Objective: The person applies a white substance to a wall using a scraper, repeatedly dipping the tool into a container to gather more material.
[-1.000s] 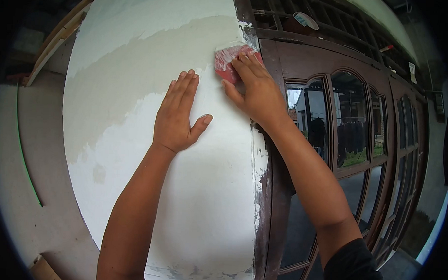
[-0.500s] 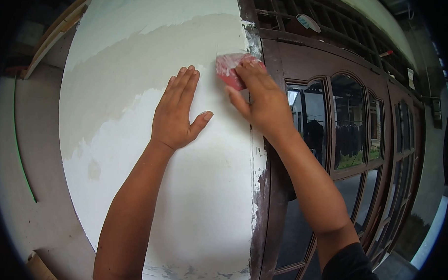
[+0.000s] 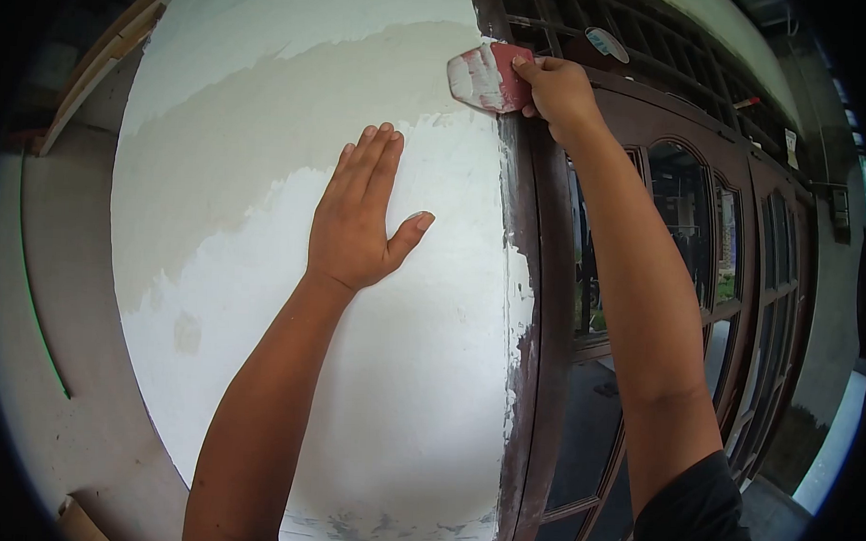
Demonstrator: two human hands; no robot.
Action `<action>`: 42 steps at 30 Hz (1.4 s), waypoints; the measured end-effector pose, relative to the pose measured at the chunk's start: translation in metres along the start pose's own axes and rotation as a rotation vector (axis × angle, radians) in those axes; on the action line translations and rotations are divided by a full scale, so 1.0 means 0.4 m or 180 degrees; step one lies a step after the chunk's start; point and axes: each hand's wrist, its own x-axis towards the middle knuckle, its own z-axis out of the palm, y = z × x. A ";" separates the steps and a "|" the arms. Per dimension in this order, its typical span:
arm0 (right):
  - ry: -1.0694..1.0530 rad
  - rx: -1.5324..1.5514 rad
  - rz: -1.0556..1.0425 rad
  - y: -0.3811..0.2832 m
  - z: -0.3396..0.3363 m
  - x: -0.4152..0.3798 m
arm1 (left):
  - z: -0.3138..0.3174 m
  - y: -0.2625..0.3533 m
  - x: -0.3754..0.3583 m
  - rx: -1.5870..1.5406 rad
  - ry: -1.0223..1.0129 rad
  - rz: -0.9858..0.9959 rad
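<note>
My left hand (image 3: 359,215) lies flat on the wall (image 3: 411,356), fingers together pointing up and thumb spread out, holding nothing. The wall has bright white plaster below and a greyer band above. My right hand (image 3: 561,96) pinches a red scraper (image 3: 490,79) at its right side, near the wall's right edge and the top of the dark door frame. White paste covers much of the scraper's left part. Ragged white smears run down the edge beside the frame.
A brown door with glass panes (image 3: 678,217) stands to the right. Above it, a container with a white label (image 3: 607,45) sits by dark bars. A green strip (image 3: 34,285) runs down the left wall, below curved wood (image 3: 102,63).
My right hand has moved up and right with the scraper, which now shows its paste-covered face more fully. My left hand stays flat, appearing slightly farther right in the view.
</note>
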 end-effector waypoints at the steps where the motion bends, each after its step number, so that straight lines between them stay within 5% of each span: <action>1: 0.0016 -0.0001 0.0000 -0.007 -0.004 -0.007 | 0.000 -0.001 0.001 -0.0013 0.0012 0.0005; 4: 0.0292 -0.0669 0.0070 -0.005 -0.021 -0.009 | 0.000 -0.001 0.001 -0.0031 0.0013 0.0007; 9: 0.0673 0.0307 -0.0066 0.021 -0.050 0.041 | 0.001 -0.002 0.001 -0.0040 -0.0001 -0.0017; 30: 0.0569 -0.0448 -0.0369 0.004 -0.015 0.097 | 0.003 0.004 0.001 0.0165 0.0023 -0.0089; 37: 0.0616 0.0192 -0.0298 -0.005 -0.021 0.086 | -0.001 0.006 0.002 0.0162 -0.0016 -0.0102; 39: 0.0575 -0.0552 -0.0329 0.003 -0.024 0.089 | 0.000 0.009 0.002 0.0158 -0.0016 -0.0109; 42: 0.0675 0.0194 -0.0322 -0.001 -0.030 0.084 | -0.001 0.006 0.003 0.0159 -0.0029 -0.0118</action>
